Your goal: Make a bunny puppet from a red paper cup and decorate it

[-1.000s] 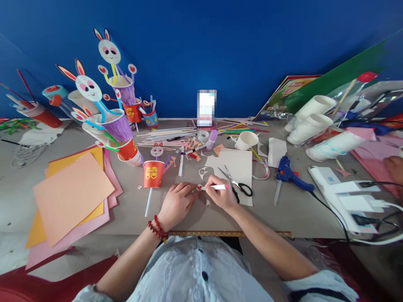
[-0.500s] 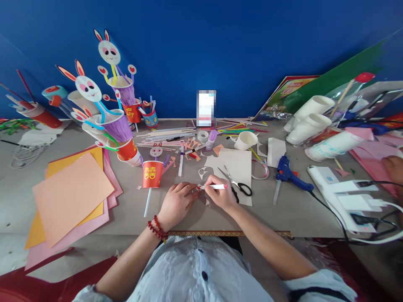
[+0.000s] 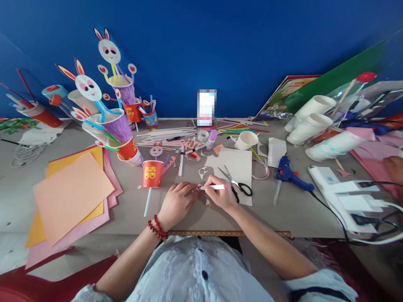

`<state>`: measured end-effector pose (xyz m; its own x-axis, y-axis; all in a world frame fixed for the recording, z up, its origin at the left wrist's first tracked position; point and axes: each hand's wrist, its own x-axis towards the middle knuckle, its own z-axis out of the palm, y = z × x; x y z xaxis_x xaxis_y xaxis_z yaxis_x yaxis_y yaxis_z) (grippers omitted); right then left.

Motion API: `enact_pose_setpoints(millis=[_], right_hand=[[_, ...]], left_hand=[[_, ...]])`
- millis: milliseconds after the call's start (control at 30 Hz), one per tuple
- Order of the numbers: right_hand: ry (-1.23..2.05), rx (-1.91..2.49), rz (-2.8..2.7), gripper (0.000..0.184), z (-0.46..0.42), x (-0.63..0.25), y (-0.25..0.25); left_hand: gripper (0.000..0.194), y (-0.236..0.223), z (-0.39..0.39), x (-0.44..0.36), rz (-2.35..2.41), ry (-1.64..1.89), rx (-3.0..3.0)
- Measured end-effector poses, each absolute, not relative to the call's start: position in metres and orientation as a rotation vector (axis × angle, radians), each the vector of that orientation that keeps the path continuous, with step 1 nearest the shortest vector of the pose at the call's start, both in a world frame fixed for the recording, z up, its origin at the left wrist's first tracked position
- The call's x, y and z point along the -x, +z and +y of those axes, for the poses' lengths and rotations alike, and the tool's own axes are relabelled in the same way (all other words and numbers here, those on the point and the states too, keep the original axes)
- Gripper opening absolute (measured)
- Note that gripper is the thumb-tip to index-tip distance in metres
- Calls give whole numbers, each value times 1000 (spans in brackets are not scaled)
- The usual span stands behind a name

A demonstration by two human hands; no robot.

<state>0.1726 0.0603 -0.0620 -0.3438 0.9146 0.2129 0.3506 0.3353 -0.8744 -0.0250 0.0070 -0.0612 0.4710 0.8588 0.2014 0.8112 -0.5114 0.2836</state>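
My right hand [image 3: 219, 193] is closed around a white marker [image 3: 217, 186] with a red end, its tip pointing left. Under that tip lies a small white paper piece [image 3: 199, 187] with a red mark. My left hand [image 3: 178, 199] rests low on the table, its fingertips holding the piece's left edge; the fingers partly cover it. Just right of my right hand, black-handled scissors [image 3: 244, 188] lie over a white paper sheet [image 3: 242, 161]. A red paper cup [image 3: 153, 174] with a small rabbit head [image 3: 156, 151] and a straw [image 3: 147, 202] stands beyond my left hand.
Coloured paper sheets [image 3: 72, 197] are stacked at left, below tall rabbit cup figures [image 3: 116, 128]. Straws [image 3: 166, 133], paper scraps and a purple glue stick [image 3: 211, 140] lie ahead. A blue glue gun [image 3: 292, 176] and a corded power strip [image 3: 338, 199] are at right, near another person's hand [image 3: 393, 166].
Both hands stay almost in place, with the marker still at the small paper piece. The view has shifted very slightly.
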Motion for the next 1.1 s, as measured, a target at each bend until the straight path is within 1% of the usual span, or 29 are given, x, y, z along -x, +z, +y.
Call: enact_pose_setpoints(millis=[1100], right_hand=[[944,1133,-1819,19,60,-174,-63]], left_hand=[[29,-60,6,25,1477,457,-2559]])
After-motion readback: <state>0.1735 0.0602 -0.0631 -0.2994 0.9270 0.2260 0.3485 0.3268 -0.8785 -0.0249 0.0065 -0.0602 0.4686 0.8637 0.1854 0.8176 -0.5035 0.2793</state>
